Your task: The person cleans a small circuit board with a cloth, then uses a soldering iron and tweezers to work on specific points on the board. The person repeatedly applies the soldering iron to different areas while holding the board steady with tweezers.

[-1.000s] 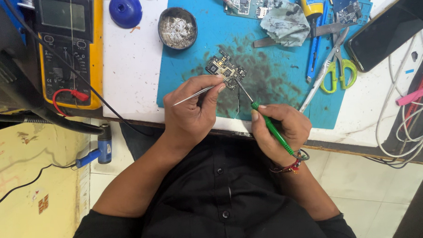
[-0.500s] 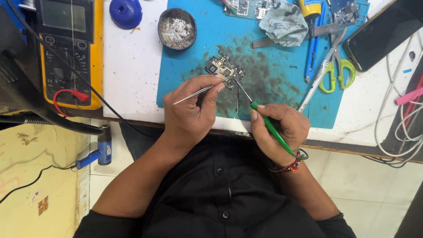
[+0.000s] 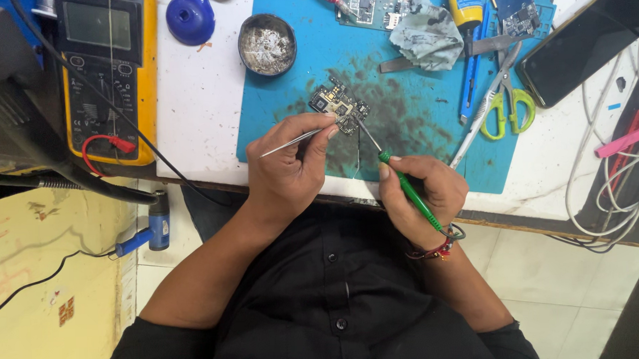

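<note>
A small circuit board (image 3: 335, 103) lies on a stained blue work mat (image 3: 409, 105). My left hand (image 3: 291, 166) pinches silver tweezers (image 3: 293, 139), whose tips reach the board's near edge. In my right hand (image 3: 423, 197) is a green-handled pointed tool (image 3: 405, 188); its thin metal tip touches the board from the right. Both hands rest at the table's near edge, right above my black shirt.
A yellow multimeter (image 3: 107, 74) with a red lead sits at left. A round tin (image 3: 266, 44), a blue lid (image 3: 190, 18), another circuit board (image 3: 370, 4), a crumpled cloth (image 3: 428, 34), green-handled scissors (image 3: 504, 102), a dark phone (image 3: 584, 43) and white cables (image 3: 627, 183) surround the mat.
</note>
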